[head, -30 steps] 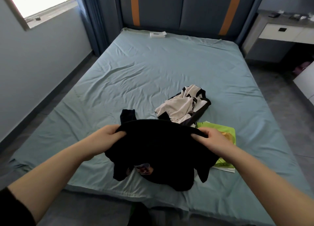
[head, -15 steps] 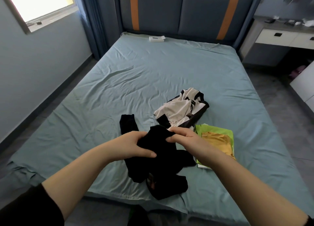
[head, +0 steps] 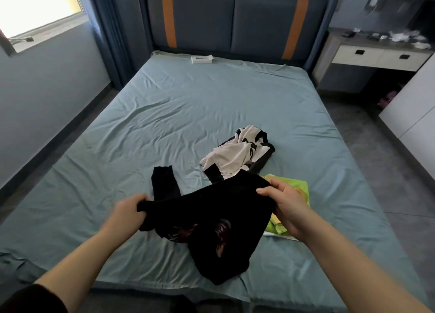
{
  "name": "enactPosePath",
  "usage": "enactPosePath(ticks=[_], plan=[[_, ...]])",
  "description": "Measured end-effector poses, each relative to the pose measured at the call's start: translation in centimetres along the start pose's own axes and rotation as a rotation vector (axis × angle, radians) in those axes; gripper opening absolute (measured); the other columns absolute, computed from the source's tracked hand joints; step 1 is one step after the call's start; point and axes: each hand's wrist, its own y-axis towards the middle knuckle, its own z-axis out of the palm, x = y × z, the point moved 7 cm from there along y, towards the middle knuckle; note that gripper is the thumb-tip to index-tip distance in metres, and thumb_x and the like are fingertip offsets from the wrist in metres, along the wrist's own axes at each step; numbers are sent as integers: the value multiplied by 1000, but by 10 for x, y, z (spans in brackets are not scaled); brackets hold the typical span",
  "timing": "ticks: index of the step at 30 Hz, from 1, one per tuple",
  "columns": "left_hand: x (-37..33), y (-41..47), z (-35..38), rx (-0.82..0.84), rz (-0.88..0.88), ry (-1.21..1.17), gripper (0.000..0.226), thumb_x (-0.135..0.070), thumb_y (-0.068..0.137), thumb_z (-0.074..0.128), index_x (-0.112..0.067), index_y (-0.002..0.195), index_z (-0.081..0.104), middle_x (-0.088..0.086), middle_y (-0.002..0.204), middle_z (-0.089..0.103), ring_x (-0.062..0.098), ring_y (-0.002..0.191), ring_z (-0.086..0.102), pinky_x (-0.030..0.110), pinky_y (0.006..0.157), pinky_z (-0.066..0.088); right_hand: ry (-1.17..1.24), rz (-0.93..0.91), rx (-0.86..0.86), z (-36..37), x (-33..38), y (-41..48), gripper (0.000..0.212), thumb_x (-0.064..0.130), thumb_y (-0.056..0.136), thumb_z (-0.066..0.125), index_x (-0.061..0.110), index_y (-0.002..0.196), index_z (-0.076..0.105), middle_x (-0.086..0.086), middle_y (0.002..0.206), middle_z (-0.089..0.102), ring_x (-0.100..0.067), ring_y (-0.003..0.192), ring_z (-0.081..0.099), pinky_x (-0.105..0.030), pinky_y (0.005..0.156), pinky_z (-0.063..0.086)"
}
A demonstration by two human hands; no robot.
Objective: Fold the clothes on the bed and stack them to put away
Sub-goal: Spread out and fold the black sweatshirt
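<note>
A black garment (head: pixel 219 220) with a reddish print hangs over the near part of the bed (head: pixel 164 124), stretched between both hands. My left hand (head: pixel 128 212) grips its left edge; my right hand (head: pixel 286 200) grips its right edge. One black sleeve (head: pixel 163 182) lies on the sheet behind it. A crumpled white and black garment (head: pixel 240 157) lies just beyond. A folded green and yellow stack (head: pixel 293 195) sits on the sheet to the right, partly hidden by my right hand and the black garment.
A small white box (head: pixel 202 59) lies near the blue headboard (head: pixel 235 20). A desk with white drawers (head: pixel 376 55) stands at the right, a white cabinet (head: pixel 414 110) nearer. A window (head: pixel 35 8) and curtain (head: pixel 106 30) are at the left.
My hands, close together on the bunched black garment half a second ago, have moved apart and spread it wide. The camera view has tilted up slightly.
</note>
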Motion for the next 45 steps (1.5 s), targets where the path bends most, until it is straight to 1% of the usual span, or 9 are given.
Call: enactPosePath(ticks=[3, 7, 11, 19, 24, 28, 31, 34, 45], plan=[[2, 9, -26, -168, -19, -22, 17, -1, 87, 52, -8, 84, 67, 12, 80, 69, 32, 80, 63, 38, 69, 45, 11, -7, -61, -16, -1, 0, 19, -1, 83, 63, 17, 76, 63, -4, 73, 69, -10, 65, 67, -17, 55, 51], [-13, 13, -28, -51, -33, -156, 22, -7, 94, 39, 1, 89, 59, 24, 85, 63, 37, 79, 58, 37, 67, 39, -252, -47, 5, -18, 7, 2, 38, -5, 79, 69, 23, 105, 64, -3, 86, 73, -10, 77, 69, -18, 65, 52], [-25, 0, -34, 9, -20, -150, 25, -10, 98, 34, 5, 97, 55, 27, 94, 60, 36, 85, 56, 36, 68, 39, -883, -163, -42, -21, 17, 5, 20, 22, 85, 69, 22, 67, 60, 16, 53, 53, 4, 51, 45, -16, 50, 32], [-33, -50, -96, 59, -38, -199, 28, -9, 99, 36, -12, 103, 64, 14, 104, 67, 28, 100, 62, 29, 77, 43, -643, -86, 124, 14, 3, 5, 23, 39, 95, 53, 21, 96, 67, 13, 83, 68, 2, 79, 59, -28, 74, 43], [-36, -48, -137, 102, 25, -252, 36, -9, 100, 39, -26, 94, 70, -3, 85, 73, 11, 75, 69, 30, 70, 49, -506, -160, 103, 37, 26, 22, 16, 37, 94, 55, 31, 99, 69, 4, 97, 72, -7, 92, 67, -24, 79, 51], [-9, -17, -150, 137, 14, -149, 11, -28, 93, 60, -23, 89, 69, 6, 69, 67, 16, 58, 58, 26, 57, 43, -557, -161, 58, 47, 33, 49, 16, 35, 92, 60, 23, 92, 70, 7, 82, 71, -10, 79, 65, -31, 72, 47], [25, 14, -150, 186, 2, 88, 41, -50, 80, 68, -11, 72, 67, -5, 55, 60, 5, 48, 55, 18, 51, 39, -645, -137, 17, 59, 29, 72, 15, 38, 89, 63, 26, 82, 70, 16, 68, 67, 1, 66, 59, -23, 64, 41], [63, 48, -156, 144, 12, 183, 52, -54, 83, 62, -7, 61, 59, -5, 44, 47, 3, 38, 45, 17, 42, 31, -740, -122, -13, 79, 22, 99, 19, 40, 87, 65, 22, 83, 70, 8, 73, 70, -9, 71, 63, -30, 65, 46], [155, 222, -208, 105, 49, 197, 43, -44, 98, 45, -10, 73, 55, 2, 66, 61, 11, 63, 58, 31, 63, 44, -770, -40, -121, 174, 15, 247, 7, 16, 89, 64, 20, 93, 67, 5, 89, 71, -7, 83, 65, -24, 77, 48]])
